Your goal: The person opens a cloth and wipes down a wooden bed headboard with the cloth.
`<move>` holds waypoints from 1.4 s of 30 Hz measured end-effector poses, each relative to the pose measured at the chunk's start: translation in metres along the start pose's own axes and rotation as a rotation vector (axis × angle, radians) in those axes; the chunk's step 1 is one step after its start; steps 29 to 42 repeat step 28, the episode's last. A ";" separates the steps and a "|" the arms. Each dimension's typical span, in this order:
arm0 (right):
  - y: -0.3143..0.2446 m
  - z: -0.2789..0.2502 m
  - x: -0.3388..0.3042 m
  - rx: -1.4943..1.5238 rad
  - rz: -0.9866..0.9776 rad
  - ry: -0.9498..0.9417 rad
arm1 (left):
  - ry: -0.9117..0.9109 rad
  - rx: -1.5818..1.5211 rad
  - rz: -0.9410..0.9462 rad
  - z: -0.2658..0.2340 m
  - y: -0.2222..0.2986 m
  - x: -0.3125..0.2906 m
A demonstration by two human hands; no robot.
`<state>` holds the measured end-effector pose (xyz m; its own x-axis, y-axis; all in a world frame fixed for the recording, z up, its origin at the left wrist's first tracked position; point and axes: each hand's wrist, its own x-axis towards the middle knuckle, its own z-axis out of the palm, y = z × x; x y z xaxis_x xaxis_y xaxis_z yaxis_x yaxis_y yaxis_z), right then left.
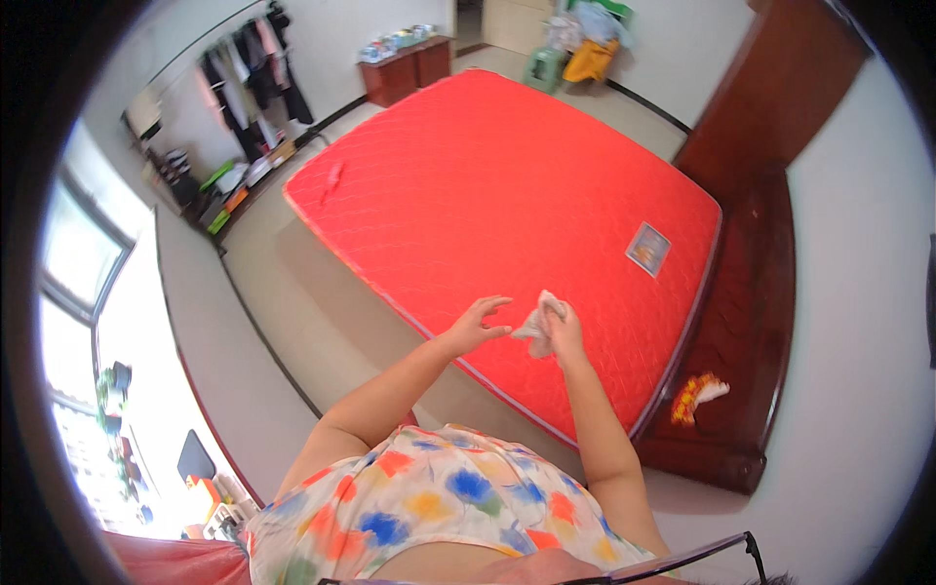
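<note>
My right hand [565, 332] is closed on a crumpled white cloth [535, 331], which could also be a tissue; its folds stick out from the fingers toward the left. Just left of it, my left hand [476, 327] is held with its fingers apart and nothing in them, the fingertips close to the cloth. Both hands are above the near side of a bare red mattress [468, 185]. Farther right on the mattress lies a flat rectangular picture or booklet [648, 250].
A dark wooden headboard [746, 322] runs along the right, bearing a red-and-yellow packet [694, 398] with white sticking out. Clothes hang on a rack [253, 78] at far left. A brown cabinet [390, 80] and a green stool [543, 71] stand beyond the mattress. Windows line the left.
</note>
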<state>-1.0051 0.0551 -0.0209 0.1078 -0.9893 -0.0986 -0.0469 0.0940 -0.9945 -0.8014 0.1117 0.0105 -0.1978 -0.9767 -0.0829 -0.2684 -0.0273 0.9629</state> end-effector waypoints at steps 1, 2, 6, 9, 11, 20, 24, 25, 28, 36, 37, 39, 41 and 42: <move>0.001 0.037 0.011 -0.099 -0.043 -0.019 | 0.074 0.089 0.045 -0.021 0.002 -0.008; -0.013 0.079 0.009 -0.103 -0.053 -0.062 | 0.162 0.177 0.073 -0.047 -0.006 -0.020; -0.057 0.221 -0.012 0.179 0.072 -0.399 | 0.390 0.295 0.142 -0.142 -0.055 -0.064; -0.064 0.308 -0.016 0.363 0.195 -0.541 | 0.340 0.039 0.154 -0.212 -0.081 -0.092; -0.061 0.355 -0.013 0.425 0.219 -0.605 | 0.351 -0.317 0.160 -0.245 -0.061 -0.114; -0.043 0.514 0.024 0.205 0.351 -0.973 | 0.892 -0.427 -0.064 -0.377 -0.149 -0.169; -0.033 0.575 0.077 0.110 0.400 -1.009 | 1.068 -0.450 -0.114 -0.448 -0.198 -0.169; -0.028 0.590 0.092 0.109 0.411 -1.011 | 1.112 -0.470 -0.166 -0.465 -0.211 -0.169; -0.014 0.633 0.144 0.195 0.525 -1.076 | 1.173 -0.475 -0.263 -0.519 -0.225 -0.162; -0.014 0.633 0.144 0.195 0.525 -1.076 | 1.173 -0.475 -0.263 -0.519 -0.225 -0.162; -0.014 0.633 0.144 0.195 0.525 -1.076 | 1.173 -0.475 -0.263 -0.519 -0.225 -0.162; -0.014 0.633 0.144 0.195 0.525 -1.076 | 1.173 -0.475 -0.263 -0.519 -0.225 -0.162; -0.014 0.633 0.144 0.195 0.525 -1.076 | 1.173 -0.475 -0.263 -0.519 -0.225 -0.162; -0.014 0.633 0.144 0.195 0.525 -1.076 | 1.173 -0.475 -0.263 -0.519 -0.225 -0.162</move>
